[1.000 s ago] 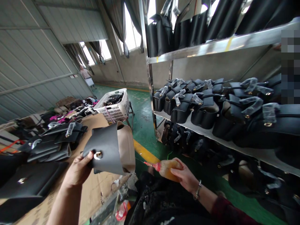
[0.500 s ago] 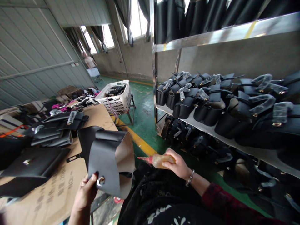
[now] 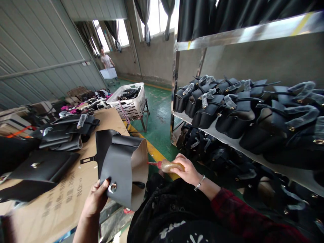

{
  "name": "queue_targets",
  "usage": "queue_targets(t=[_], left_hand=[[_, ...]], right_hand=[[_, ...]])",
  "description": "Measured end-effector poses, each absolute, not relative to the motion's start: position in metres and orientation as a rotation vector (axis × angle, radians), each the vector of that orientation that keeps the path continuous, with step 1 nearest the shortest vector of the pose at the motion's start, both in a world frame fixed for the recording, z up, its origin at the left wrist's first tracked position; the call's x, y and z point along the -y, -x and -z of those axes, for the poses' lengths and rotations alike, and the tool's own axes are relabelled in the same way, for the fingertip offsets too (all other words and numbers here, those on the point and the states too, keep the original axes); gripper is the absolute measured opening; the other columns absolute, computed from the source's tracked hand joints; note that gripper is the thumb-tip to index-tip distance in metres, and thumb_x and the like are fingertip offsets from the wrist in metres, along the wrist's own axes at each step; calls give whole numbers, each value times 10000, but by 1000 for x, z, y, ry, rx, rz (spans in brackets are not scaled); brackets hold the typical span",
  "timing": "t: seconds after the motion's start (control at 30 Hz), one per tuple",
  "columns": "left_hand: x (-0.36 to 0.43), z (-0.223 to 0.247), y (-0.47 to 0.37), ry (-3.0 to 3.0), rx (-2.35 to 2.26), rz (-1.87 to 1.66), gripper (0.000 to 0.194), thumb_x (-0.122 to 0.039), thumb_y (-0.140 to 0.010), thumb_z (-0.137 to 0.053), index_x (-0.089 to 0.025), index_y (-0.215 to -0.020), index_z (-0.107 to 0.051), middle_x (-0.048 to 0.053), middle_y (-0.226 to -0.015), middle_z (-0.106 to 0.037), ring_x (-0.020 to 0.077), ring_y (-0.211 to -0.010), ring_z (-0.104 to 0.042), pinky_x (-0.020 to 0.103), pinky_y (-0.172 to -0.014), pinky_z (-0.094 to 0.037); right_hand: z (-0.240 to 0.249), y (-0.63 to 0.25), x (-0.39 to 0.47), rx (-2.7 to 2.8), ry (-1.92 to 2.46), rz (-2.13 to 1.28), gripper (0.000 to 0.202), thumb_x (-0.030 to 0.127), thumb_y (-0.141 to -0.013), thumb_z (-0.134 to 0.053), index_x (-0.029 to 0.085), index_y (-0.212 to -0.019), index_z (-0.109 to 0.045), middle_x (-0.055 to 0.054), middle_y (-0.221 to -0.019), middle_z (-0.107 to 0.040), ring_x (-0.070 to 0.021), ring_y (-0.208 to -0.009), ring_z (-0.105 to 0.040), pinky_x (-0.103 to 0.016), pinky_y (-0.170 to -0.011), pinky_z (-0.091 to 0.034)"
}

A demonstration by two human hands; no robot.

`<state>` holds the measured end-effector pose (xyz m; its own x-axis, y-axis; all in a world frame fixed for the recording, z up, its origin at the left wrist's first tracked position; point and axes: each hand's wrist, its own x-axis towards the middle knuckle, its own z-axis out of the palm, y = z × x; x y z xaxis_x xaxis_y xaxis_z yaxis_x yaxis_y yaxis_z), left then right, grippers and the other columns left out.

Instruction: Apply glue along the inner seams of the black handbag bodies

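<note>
Black leather, a half-made bag piece [image 3: 121, 168], is held up by the left hand [image 3: 97, 199], thumb closed near its metal clasp. At 3 o'clock from it, the right hand [image 3: 186, 168] is wrapped around a glue bottle [image 3: 168, 165], its red tip touching the piece's pale edge. At 9 o'clock lies a cardboard-covered table [image 3: 68, 189].

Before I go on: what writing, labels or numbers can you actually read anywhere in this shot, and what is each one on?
Cardboard sheet on the table: dark printed characters near its front edge, seen at an angle and too blurred to read for sure.
Black garment on the person's lap: pale marks, cut off and unreadable.
Black bag piece in the left hand and glue bottle in the right hand: no lettering visible.
</note>
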<state>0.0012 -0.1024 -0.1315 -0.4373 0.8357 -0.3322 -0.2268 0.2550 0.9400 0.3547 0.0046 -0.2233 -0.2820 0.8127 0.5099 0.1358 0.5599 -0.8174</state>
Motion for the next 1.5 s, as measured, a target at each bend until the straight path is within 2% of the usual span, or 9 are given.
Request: queue_targets(t=[0.17,0.47,0.77,1.07,1.2,1.33,1.5], left_hand=[[102,129,-4,-575,-1573,-1370,455,-525,-360,-959,-201,-583,-731,-2,-542,-640,123,-513,-531,237,-515,-462],[101,129,-4,-546,-1586,-1348,459,-517,-329,-966,-201,-555,-723,-9,-519,-627,117,-505,-521,232,-520,-461],[100,138,1,-543,-1598,-1332,474,-504,-355,-964,-165,-620,-763,30,-590,-686,140,-554,-572,235,-555,-481],[104,148,7,-556,-1581,-1336,423,-482,-422,-955,-174,-640,-763,17,-602,-687,130,-559,-564,216,-547,-469],[105,148,5,-548,-1581,-1336,432,-489,-418,-953,-182,-667,-777,21,-614,-692,143,-576,-575,231,-569,-486],[105,146,-1,-529,-1595,-1350,434,-494,-374,-957,-192,-621,-768,-3,-528,-630,125,-510,-513,241,-544,-479],[105,142,-7,-511,-1620,-1368,454,-498,-344,-954,-191,-622,-768,3,-567,-662,132,-532,-530,234,-522,-465]], right_hand=[[232,-355,4,1784,793,-874,131,169,-773,-738,223,-875,-677,-22,-840,-572,-190,-737,-595,-328,-685,-514],[236,-359,28,1760,784,-1094,140,188,-749,-752,223,-841,-653,-6,-817,-592,-175,-706,-549,-307,-669,-470],[246,-366,18,1646,912,-877,94,208,-800,-711,218,-841,-627,-4,-789,-539,-177,-701,-548,-298,-636,-465],[244,-350,2,1570,931,-963,147,235,-771,-718,222,-856,-600,2,-816,-527,-178,-737,-540,-291,-667,-456],[254,-344,2,1533,1014,-1089,167,276,-730,-721,220,-795,-578,19,-763,-505,-168,-701,-507,-288,-658,-436],[264,-347,19,1446,1105,-1321,222,308,-677,-732,220,-795,-567,33,-725,-507,-163,-687,-489,-288,-666,-436],[264,-348,46,1254,1127,-1667,294,336,-621,-741,213,-803,-546,41,-704,-507,-156,-672,-473,-280,-644,-419]])
